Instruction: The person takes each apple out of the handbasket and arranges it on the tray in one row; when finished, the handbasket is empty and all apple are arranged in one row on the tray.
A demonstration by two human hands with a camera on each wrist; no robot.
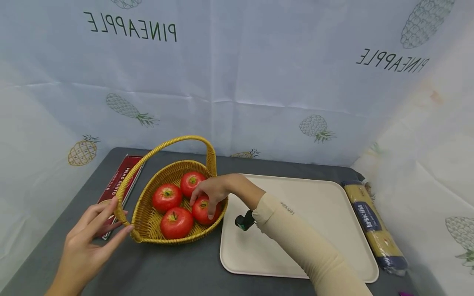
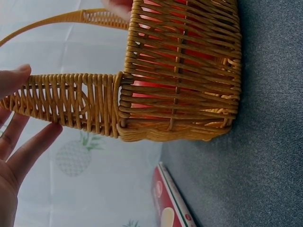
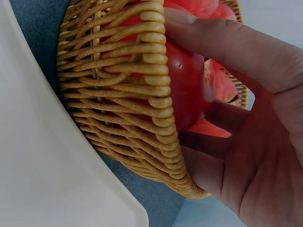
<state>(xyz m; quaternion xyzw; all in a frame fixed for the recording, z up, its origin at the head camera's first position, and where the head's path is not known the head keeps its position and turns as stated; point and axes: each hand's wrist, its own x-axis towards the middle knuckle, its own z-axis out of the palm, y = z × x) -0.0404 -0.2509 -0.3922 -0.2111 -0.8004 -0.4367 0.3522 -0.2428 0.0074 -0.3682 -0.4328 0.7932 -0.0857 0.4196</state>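
A yellow wicker basket with a tall arched handle stands on the dark table, several red apples inside it. At the handle's near left end, my left hand holds the handle between thumb and fingers; the left wrist view shows the fingertips on both sides of the woven handle. My right hand reaches over the basket's right side, its fingers and thumb curled around the rightmost apple. In the right wrist view this apple is still inside the rim, partly hidden by the wicker.
A beige tray lies right of the basket, under my right forearm. Beyond its right edge is a pasta packet. A red box lies behind the basket's left side. Pineapple-printed cloth hangs behind the table.
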